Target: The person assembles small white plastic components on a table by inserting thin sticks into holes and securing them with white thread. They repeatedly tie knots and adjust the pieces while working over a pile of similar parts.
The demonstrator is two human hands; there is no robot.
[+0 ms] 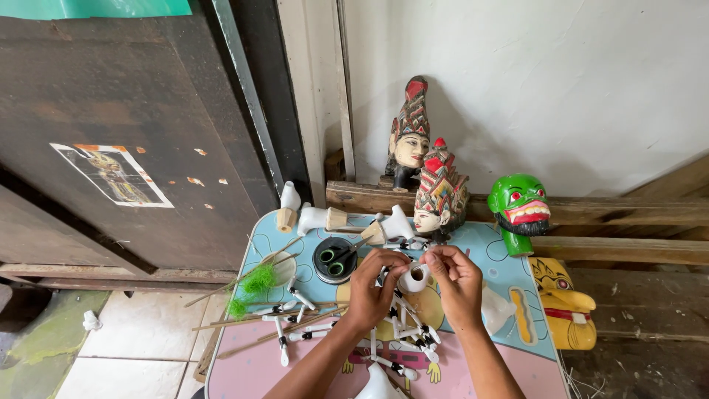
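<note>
My left hand (373, 292) and my right hand (456, 281) meet over a small pastel table (509, 277). Between their fingertips they hold a small white carved piece with a round hole (413, 278). Beneath the hands lies a heap of white and black painted puppet arm pieces (399, 340). Just left of my left hand sits a round black tin with green-handled scissors (334, 260) on it.
Several thin bamboo sticks and green tufts (255, 284) lie on the table's left side. White carved pieces (317, 218) stand at its far edge. Two painted puppet heads (440, 196), a green mask (518, 207) and a yellow mask (565, 307) sit by the wall. A dark wooden door (133, 125) stands left.
</note>
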